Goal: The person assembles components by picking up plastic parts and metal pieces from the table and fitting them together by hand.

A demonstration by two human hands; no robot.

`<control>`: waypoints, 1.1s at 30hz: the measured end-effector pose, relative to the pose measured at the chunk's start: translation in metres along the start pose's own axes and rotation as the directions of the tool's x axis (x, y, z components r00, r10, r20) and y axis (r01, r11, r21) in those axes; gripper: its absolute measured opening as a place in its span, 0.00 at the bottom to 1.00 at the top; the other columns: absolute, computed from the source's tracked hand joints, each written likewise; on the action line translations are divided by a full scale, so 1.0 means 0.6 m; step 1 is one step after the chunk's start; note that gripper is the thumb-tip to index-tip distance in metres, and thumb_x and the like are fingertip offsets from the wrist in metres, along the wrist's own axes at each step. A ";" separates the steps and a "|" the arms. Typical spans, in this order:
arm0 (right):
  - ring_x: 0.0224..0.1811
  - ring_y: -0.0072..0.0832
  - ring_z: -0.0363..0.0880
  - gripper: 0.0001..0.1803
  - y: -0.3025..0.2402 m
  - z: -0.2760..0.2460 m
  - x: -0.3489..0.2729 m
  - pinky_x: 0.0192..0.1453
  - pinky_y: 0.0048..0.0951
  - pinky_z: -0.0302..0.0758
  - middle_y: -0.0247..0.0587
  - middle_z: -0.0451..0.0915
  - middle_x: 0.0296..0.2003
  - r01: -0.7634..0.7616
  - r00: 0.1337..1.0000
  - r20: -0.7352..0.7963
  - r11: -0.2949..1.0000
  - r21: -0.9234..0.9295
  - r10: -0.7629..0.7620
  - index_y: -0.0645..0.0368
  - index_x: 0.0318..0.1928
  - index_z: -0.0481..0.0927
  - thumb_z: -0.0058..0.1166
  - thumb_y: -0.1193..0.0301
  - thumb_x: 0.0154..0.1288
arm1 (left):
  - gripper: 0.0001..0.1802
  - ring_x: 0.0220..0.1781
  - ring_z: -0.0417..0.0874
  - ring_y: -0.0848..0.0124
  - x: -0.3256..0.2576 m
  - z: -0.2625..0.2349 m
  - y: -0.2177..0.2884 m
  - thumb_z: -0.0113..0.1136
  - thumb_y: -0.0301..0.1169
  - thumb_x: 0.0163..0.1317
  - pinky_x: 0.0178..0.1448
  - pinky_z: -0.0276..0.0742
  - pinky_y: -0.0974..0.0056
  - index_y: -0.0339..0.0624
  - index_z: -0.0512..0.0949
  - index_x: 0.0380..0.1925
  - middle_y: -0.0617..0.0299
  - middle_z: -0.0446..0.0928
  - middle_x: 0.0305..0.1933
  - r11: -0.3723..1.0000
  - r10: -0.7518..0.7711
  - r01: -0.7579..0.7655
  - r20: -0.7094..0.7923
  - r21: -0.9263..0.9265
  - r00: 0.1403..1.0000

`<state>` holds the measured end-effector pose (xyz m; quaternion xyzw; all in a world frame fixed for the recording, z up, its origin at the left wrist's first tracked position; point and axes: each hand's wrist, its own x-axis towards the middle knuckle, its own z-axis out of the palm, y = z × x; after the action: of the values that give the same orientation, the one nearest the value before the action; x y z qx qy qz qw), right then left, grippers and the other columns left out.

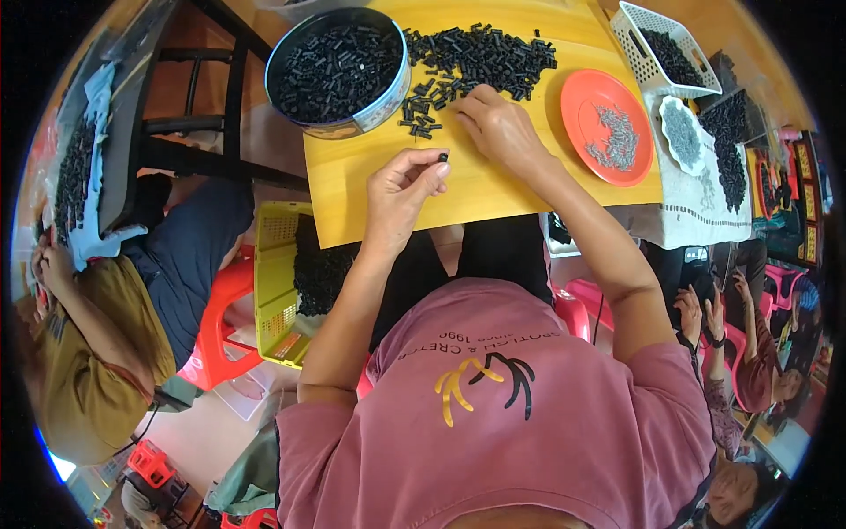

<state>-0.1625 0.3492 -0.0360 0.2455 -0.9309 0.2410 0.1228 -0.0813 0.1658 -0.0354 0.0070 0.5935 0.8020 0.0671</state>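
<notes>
My left hand is raised over the near edge of the yellow tabletop. Its thumb and forefinger pinch a small black cylindrical plastic part. Farther off, my right hand reaches to the near side of a loose pile of small black plastic parts. Its fingers are bent down and drawn together at the pile; whatever lies between the fingertips is hidden. Left of the pile stands a round tin filled with similar black parts. To the right of my right hand lies an orange-red plate holding many thin silvery metal pieces.
A white perforated basket with black parts stands at the far right. Beside it, a white scalloped dish of metal pieces rests on a white cloth. A yellow crate is below, left of my knees. Other people sit on both sides.
</notes>
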 end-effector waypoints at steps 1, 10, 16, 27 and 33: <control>0.38 0.44 0.80 0.09 -0.002 -0.002 -0.001 0.39 0.39 0.77 0.44 0.78 0.37 0.003 1.000 0.006 1.000 0.002 -0.003 0.58 0.43 0.83 0.55 0.74 0.63 | 0.09 0.31 0.78 0.80 0.001 -0.001 0.001 0.63 0.23 0.62 0.37 0.74 0.75 0.34 0.81 0.43 0.66 0.79 0.32 1.000 0.005 -0.005 0.003 0.000 1.000; 0.32 0.14 0.70 0.10 -0.065 -0.083 -0.031 0.34 0.19 0.68 0.27 0.77 0.36 -0.344 0.927 0.224 0.448 0.825 0.300 0.60 0.48 0.81 0.55 0.70 0.70 | 0.09 0.32 0.77 0.82 0.001 0.021 0.030 0.64 0.24 0.62 0.37 0.73 0.76 0.36 0.81 0.42 0.67 0.78 0.31 0.996 0.072 -0.072 0.013 0.059 0.997; 0.44 0.16 0.77 0.10 -0.083 -0.111 -0.055 0.50 0.21 0.73 0.31 0.81 0.40 -0.299 0.940 0.203 0.378 0.876 0.274 0.61 0.46 0.82 0.59 0.71 0.66 | 0.09 0.33 0.78 0.80 -0.007 0.038 0.047 0.64 0.24 0.63 0.39 0.73 0.74 0.36 0.80 0.43 0.67 0.79 0.34 0.993 0.084 -0.088 0.058 0.076 0.995; 0.43 0.18 0.77 0.09 -0.084 -0.128 -0.075 0.49 0.22 0.73 0.33 0.81 0.39 -0.239 0.952 0.128 0.414 0.879 0.278 0.63 0.44 0.83 0.60 0.73 0.66 | 0.08 0.34 0.77 0.82 -0.009 0.055 0.059 0.66 0.24 0.60 0.39 0.74 0.74 0.36 0.81 0.39 0.67 0.76 0.35 0.975 0.135 -0.144 0.063 0.172 0.989; 0.41 0.18 0.78 0.09 -0.079 -0.128 -0.075 0.45 0.21 0.74 0.35 0.81 0.37 -0.109 0.983 -0.002 0.591 0.799 0.183 0.64 0.43 0.83 0.60 0.73 0.65 | 0.07 0.33 0.78 0.80 -0.008 0.059 0.057 0.66 0.22 0.59 0.38 0.75 0.73 0.35 0.81 0.38 0.65 0.77 0.35 0.957 0.202 -0.211 0.068 0.200 0.977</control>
<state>-0.0910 0.3698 0.0322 0.1869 -0.7370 0.6492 0.0194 -0.0765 0.1892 0.0082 0.0946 0.6678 0.7383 -0.0042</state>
